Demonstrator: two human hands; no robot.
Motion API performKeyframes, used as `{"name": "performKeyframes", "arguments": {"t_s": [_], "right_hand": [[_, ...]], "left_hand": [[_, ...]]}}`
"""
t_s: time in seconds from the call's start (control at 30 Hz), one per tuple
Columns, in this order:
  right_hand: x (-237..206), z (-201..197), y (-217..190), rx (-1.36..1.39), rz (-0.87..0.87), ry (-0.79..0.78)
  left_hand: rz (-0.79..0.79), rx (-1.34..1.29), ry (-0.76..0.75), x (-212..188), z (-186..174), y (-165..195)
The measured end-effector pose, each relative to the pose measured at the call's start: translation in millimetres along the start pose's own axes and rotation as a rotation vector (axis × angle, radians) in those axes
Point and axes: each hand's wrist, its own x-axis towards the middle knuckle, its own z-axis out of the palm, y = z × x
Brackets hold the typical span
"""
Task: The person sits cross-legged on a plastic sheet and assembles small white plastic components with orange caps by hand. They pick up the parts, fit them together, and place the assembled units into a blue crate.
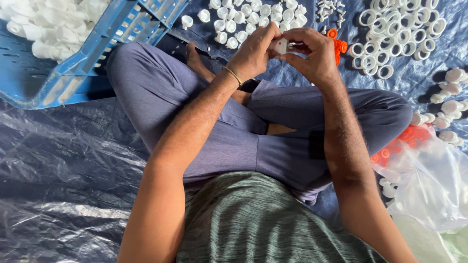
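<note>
I sit cross-legged on a blue plastic sheet [63, 160]. My left hand [254, 51] and my right hand [312, 53] meet in front of my knees and both pinch a small white plastic part [281, 46] between their fingertips. A thin bangle circles my left wrist. Just beyond my hands lie several white caps [243, 19] and a few orange caps [337, 44].
A blue plastic crate [122, 29] full of white parts stands at the upper left. Many white rings [399, 29] are spread at the upper right. More white pieces [446, 104] lie at the right edge, beside a clear bag [429, 180] over orange caps [404, 141].
</note>
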Motion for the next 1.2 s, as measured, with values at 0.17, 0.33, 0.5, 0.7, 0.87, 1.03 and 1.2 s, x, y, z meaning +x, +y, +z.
{"name": "performKeyframes", "arguments": {"t_s": [0.17, 0.33, 0.5, 0.7, 0.87, 1.03, 1.2], "right_hand": [[-2, -3, 3, -0.129, 0.188, -0.009], [-5, 1, 14, 0.132, 0.354, 0.0], [-2, 3, 15, -0.063, 0.191, -0.036], [0, 6, 9, -0.002, 0.074, -0.049], [4, 8, 12, 0.12, 0.434, -0.083], [10, 12, 22, -0.066, 0.721, -0.111], [8, 15, 33, 0.126, 0.411, -0.013]], "left_hand": [[-0.022, -0.143, -0.05, -2, -3, 7], [-0.055, -0.112, -0.052, -6, -2, 11], [-0.067, -0.156, 0.008, -10, -3, 3], [-0.394, -0.513, -0.098, -6, 1, -13], [-0.176, -0.407, -0.01, -8, -1, -7], [-0.16, -0.327, -0.072, -6, -3, 7], [-0.149, -0.279, 0.031, 2, -9, 2]]}}
